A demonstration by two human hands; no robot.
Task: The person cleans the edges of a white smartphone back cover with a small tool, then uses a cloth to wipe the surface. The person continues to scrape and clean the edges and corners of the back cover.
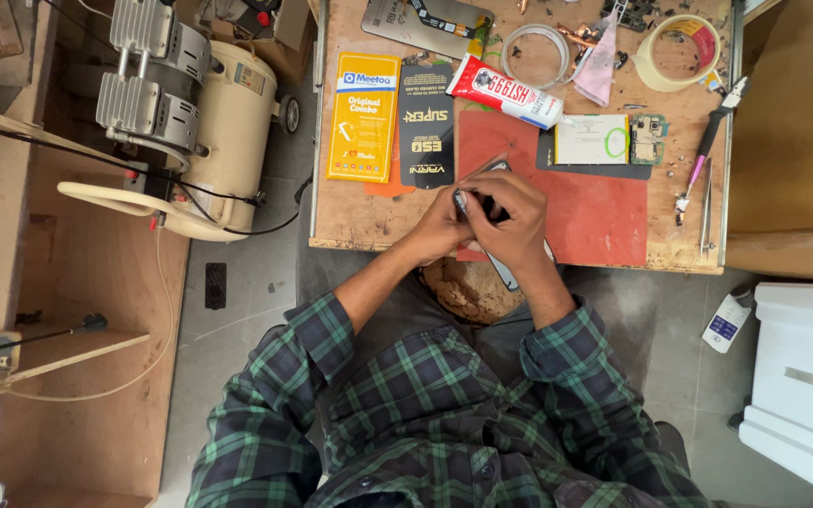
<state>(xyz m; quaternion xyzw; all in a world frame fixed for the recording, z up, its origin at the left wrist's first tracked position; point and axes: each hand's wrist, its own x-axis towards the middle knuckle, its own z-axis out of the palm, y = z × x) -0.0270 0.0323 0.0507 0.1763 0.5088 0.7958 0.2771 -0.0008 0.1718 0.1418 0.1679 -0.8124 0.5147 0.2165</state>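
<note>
Along the desk's front edge there's open room on the red mat to the right of the hands. The back edge is crowded: a glue tube, a clear tape ring and a tape roll. Two flat packets block the left side; pliers and tweezers line the right edge.

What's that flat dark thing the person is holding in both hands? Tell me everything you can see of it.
It looks like a smartphone, slim and flat, dark with a pale metallic edge. It lies slanted over the red mat at the near edge of the wooden workbench, one end jutting past the bench toward the person. The left hand and right hand close around its upper half, fingers covering most of it, so its face is hidden.
</note>
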